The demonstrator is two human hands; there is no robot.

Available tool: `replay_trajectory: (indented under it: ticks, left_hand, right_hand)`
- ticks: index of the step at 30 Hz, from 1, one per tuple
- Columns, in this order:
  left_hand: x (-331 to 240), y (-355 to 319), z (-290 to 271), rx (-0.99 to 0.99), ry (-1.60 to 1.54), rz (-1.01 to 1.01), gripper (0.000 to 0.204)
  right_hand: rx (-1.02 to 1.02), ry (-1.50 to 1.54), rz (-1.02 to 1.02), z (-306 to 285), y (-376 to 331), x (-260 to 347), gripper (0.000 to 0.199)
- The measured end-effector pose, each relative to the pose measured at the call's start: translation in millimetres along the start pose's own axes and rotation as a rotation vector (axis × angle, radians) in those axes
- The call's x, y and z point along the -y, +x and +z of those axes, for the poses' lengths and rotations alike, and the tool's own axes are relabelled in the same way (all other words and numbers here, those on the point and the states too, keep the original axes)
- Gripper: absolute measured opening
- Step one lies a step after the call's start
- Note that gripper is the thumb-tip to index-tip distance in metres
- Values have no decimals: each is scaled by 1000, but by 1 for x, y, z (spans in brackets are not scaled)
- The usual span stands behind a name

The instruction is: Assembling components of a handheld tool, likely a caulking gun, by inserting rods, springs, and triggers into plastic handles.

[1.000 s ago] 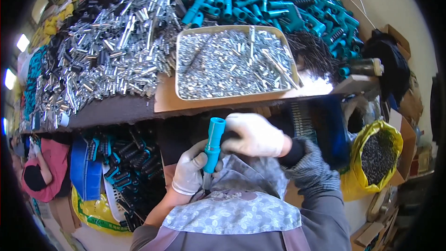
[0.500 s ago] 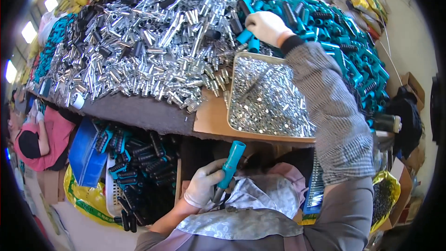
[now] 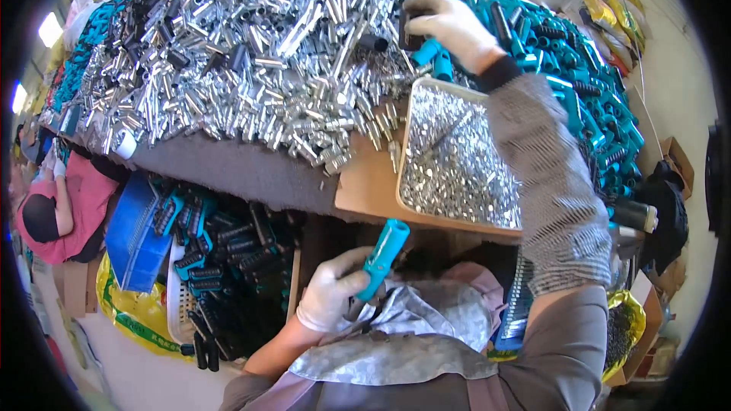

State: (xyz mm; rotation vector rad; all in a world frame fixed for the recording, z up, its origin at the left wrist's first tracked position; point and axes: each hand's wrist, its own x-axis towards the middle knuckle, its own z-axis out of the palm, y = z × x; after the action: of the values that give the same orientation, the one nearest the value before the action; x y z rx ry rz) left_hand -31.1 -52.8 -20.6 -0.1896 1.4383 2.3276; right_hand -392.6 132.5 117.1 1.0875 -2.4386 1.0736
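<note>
My left hand, in a white glove, holds a teal plastic handle upright near my lap, below the table edge. My right hand, also gloved, reaches far across the table and grips a dark grip piece at the edge of the teal handle pile. Another loose teal handle lies just under that hand. A wooden tray full of small silver screws sits between my two hands.
A big heap of silver metal tubes covers the table's middle and left. Black and teal grips fill the bin below the table. A person in a pink top crouches at the left. A yellow sack stands at the right.
My right hand left the handle near my lap and stretched out to the far pile, closing on a dark piece. The left hand keeps the teal handle, now tilted slightly.
</note>
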Motion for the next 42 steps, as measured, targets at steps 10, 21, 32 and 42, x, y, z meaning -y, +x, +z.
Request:
replay_trajectory:
  ticks: [10, 21, 32, 42]
  left_hand:
    - [23, -8, 34, 170, -78, 40, 78]
    - [43, -23, 48, 254, 5, -115, 71]
    - [39, -5, 81, 211, 1022, 292, 61]
    - [48, 1, 89, 356, 1142, 457, 58]
  right_hand:
    - [-4, 586, 494, -7, -265, 159, 51]
    - [-7, 625, 539, 49, -364, 171, 63]
    - [74, 184, 152, -23, -363, 142, 17]
    - [-188, -833, 442, -138, -390, -30, 17]
